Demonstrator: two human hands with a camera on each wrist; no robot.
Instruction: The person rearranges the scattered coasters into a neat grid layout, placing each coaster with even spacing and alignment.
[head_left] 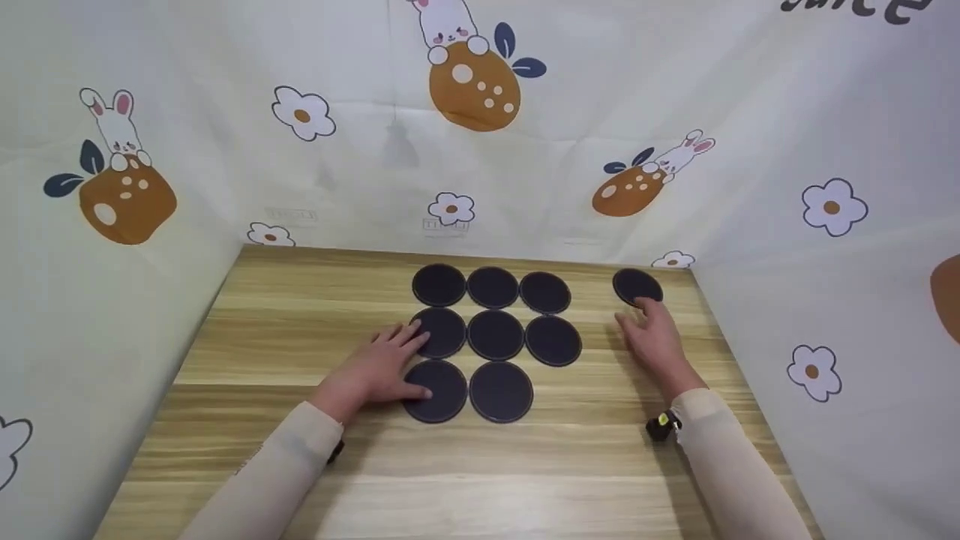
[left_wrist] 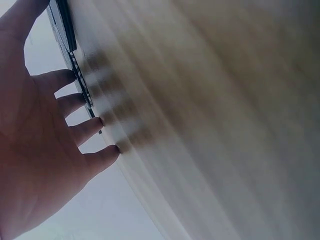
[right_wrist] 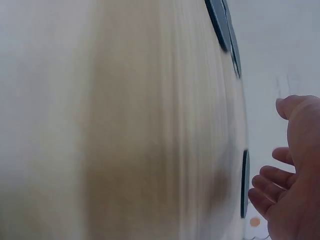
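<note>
Head view: left hand (head_left: 379, 369) flat, fingers straight, resting on two leftmost discs of dark disc grid (head_left: 495, 335). Right hand (head_left: 651, 335) relaxed, unclenched, fingertips touching lone disc (head_left: 636, 286), well apart right of grid.
Left wrist view: fingers (left_wrist: 85, 129) extended against disc edges (left_wrist: 75, 65) on wooden table (left_wrist: 210, 115).
Right wrist view: fingers (right_wrist: 270, 180) loosely spread beside lone disc (right_wrist: 244, 182); nothing gripped.

Worktop (head_left: 300, 465): light wood-grain surface with alternating pale and darker bands, filling the lower half of the frame. Enclosure: cream fabric backdrop (head_left: 600, 97) on three sides, creased, printed with white flowers, rabbits and brown spotted shapes with dark leaves. Lighting even and soft; faint shadow at upper centre.
</note>
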